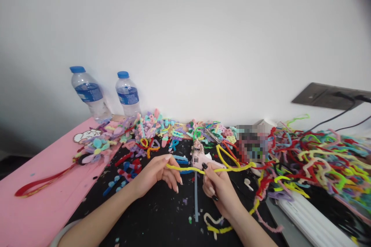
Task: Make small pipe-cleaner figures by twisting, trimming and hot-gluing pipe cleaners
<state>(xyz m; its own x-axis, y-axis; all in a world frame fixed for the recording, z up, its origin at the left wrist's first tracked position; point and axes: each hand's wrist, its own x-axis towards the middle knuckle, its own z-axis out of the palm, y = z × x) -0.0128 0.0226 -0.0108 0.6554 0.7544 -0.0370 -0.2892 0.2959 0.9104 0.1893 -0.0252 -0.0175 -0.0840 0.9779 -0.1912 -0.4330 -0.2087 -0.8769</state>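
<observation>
A long yellow pipe cleaner (188, 169) stretches roughly level between my hands and on to the right. Its left end lies at the thumb and index finger of my left hand (158, 173), which are closed on it while the other fingers hang loosely curled. My right hand (218, 187) pinches the strip near its middle, the thumb with a black nail on top. Just behind the strip rests a pale pink glue gun (199, 159), partly hidden by my right hand. A grey-blue stick (196, 200) lies on the black mat (162, 220) between my wrists.
Two water bottles (90, 98) (127, 94) stand by the wall. Colourful pipe cleaner pieces (147, 125) line the back. A large tangle of pipe cleaners (324, 154) fills the right, beside a white bar-shaped object (313, 220). Pink board (37, 185) covers the left.
</observation>
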